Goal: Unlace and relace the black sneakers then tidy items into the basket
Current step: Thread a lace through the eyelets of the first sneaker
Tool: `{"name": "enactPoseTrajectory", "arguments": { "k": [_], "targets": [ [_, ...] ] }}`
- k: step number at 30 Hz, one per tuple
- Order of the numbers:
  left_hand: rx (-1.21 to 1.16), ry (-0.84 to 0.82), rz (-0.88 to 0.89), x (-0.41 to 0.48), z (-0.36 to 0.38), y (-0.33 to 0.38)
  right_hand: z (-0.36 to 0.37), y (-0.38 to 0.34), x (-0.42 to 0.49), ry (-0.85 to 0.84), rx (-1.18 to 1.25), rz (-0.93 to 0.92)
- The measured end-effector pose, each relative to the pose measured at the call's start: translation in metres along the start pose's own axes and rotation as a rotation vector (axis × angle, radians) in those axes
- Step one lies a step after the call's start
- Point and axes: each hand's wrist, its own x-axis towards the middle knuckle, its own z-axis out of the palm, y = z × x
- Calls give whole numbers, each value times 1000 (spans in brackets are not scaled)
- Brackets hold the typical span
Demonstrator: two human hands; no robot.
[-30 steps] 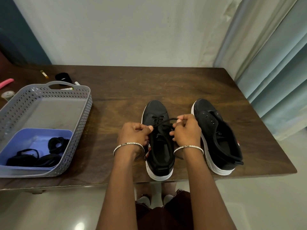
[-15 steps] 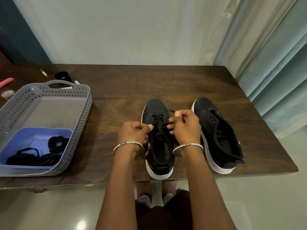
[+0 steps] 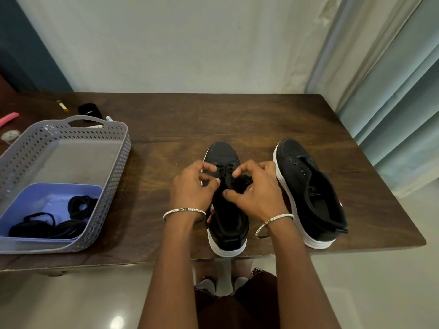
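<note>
Wooden tabletop (image 3: pixel 166 129) steadies the sneaker (image 3: pixel 222 153) while left hand (image 3: pixel 192 189) and right hand (image 3: pixel 257 195) fingers (image 3: pixel 248 165) pinch its lace (image 3: pixel 240 184) between them, likely for threading.

Both forearms reach forward side by side, wrists level. The left hand (image 3: pixel 191 188) curls thumb and fingers toward the right hand (image 3: pixel 257 195), whose thumb and curled fingers pinch a bunch of black lace (image 3: pixel 240 184) just beside the left fingertips.
</note>
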Motion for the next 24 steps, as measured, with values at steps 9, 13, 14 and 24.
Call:
{"name": "enactPoseTrajectory", "arguments": {
  "k": [9,13,14,24],
  "targets": [
    [481,90,210,-8,11,17,-9,-8,-4,97,-170,32],
    [469,194,142,-9,18,23,-7,-6,-5,162,-99,29],
    [441,219,100,-10,20,23,-5,-5,-5,161,-98,42],
    [-443,159,-338,2,23,7,-2,-8,-4,160,-41,96]
  ]
}}
